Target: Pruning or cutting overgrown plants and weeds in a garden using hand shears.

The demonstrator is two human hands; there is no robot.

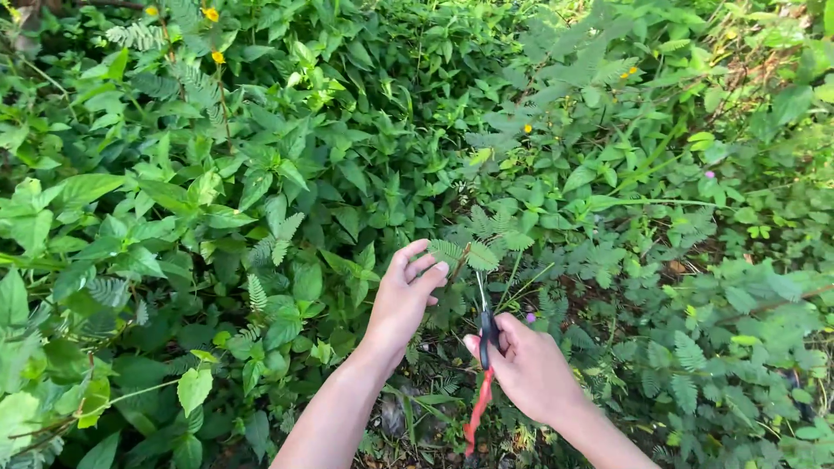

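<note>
Scissors, red-and-black handled with thin steel blades, clamped in right hand; left hand pinches feathery green fern-like sprig at 12 o'clock. Best to keep stem taut, blades low, fingertips clear.

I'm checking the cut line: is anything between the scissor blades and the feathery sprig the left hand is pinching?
Nothing visible blocks it. The left hand pinches the feathery sprig, and the scissors in the right hand point up at its stem just below; only thin neighbouring stems stand beside the blades.

Red-handled scissors upright, blades seemingly open beside feathery sprig.
</note>
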